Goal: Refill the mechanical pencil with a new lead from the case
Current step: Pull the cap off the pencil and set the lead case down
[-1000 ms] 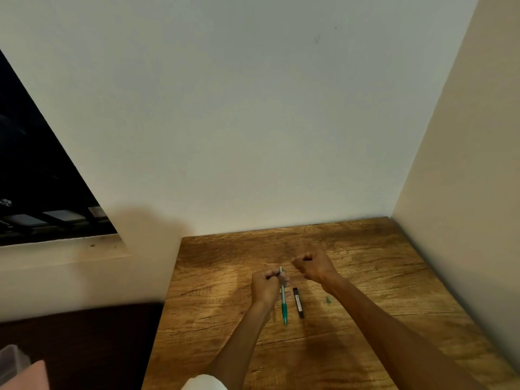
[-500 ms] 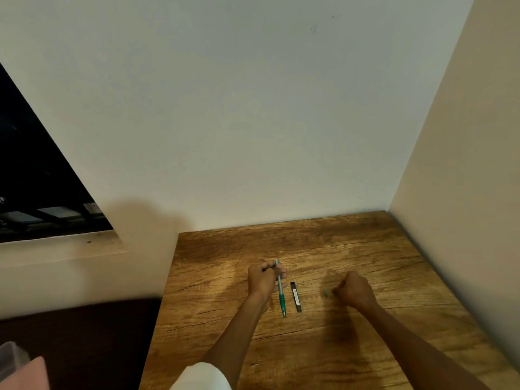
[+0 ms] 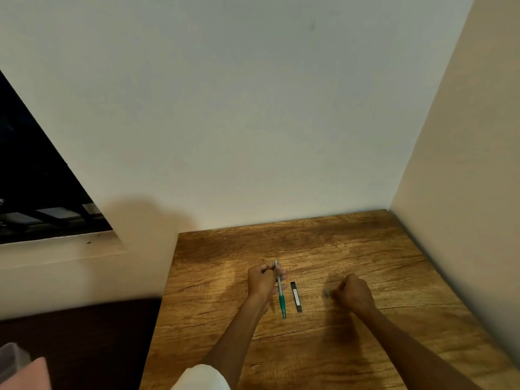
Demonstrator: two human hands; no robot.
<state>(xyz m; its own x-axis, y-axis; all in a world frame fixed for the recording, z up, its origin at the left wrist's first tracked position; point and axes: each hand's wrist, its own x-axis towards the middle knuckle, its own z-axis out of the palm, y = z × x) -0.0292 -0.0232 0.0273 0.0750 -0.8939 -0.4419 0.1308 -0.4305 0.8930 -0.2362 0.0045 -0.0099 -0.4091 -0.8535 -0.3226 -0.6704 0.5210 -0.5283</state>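
The mechanical pencil [image 3: 280,291], grey in its upper barrel and green lower down, sits a little below the middle of the frame, held nearly upright in the picture with its tip pointing toward the bottom edge. The left hand [image 3: 264,280] is closed around its upper end, fingers curled over the top. Just right of the pencil, apart from it, a slim dark lead case [image 3: 296,296] lies flat on the wooden worktop [image 3: 394,277], roughly parallel to the pencil. Further right, the right hand [image 3: 354,294] is curled into a loose fist low over the worktop, its fingertips meeting a small grey-green piece [image 3: 327,293]; whether it grips the piece cannot be told. Pale walls close in behind and to the right.
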